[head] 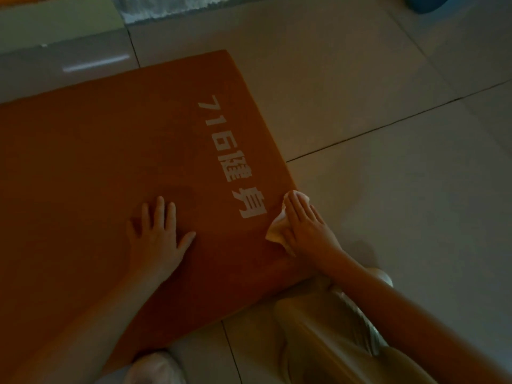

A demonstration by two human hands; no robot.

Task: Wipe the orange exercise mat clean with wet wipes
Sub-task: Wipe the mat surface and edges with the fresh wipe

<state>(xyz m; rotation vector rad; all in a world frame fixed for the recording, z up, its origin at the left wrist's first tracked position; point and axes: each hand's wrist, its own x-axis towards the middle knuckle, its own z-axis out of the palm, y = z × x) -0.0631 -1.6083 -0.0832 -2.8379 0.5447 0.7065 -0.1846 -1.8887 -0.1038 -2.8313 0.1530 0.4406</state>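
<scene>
While the orange exercise mat (97,162) lies flat on the tiled floor (388,189), I judge it soft, light foam, perhaps prone to sliding; my left hand (158,234) presses it flat-fingered mid-mat, and my right hand (304,225), fingers straight, pins the wet wipe (275,231) near its right edge.

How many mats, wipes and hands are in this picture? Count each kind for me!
Orange mat: 1
Wet wipe: 1
Hands: 2 (left hand flat on the mat, right hand pressing the wipe down near the mat's edge)
Total: 4
</scene>
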